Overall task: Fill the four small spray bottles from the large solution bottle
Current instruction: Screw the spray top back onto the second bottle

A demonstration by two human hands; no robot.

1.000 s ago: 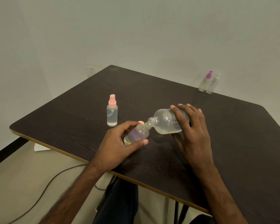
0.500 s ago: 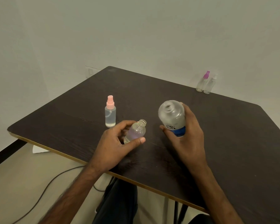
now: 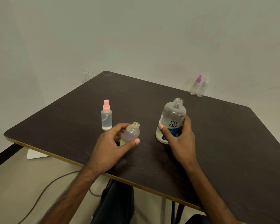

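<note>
Holds the uncapped small spray bottle [image 3: 131, 133] in the left hand [image 3: 110, 143], thumb across its near side, fingers curled behind it, close to the near edge of the dark counter [image 3: 225, 143]. Has it leaning a little to the right, threaded neck bare, pale liquid inside; cannot tell whether its base touches the counter.

Grips the large solution bottle [image 3: 173, 116] with the right hand [image 3: 180, 141], thumb on the near side of the label, fingers wrapped round the right side. Has it upright or nearly so, base down at the counter, mouth open with no cap on it. Just right of the small bottle, not touching it; hands apart, each clamped on its own bottle, with a strip of bare counter between.

Beyond the left hand and slightly left: a pink-capped spray bottle [image 3: 106, 119], upright, cap on, clear liquid in it, near the uncapped one but not touching.

At the far right edge, by the wall: a purple-capped spray bottle [image 3: 194, 86] and a white-capped spray bottle [image 3: 202, 88], upright, side by side, well apart from both hands; too small to tell their contents.

Down on the floor at the left: a dark cable [image 3: 44, 190].
</note>
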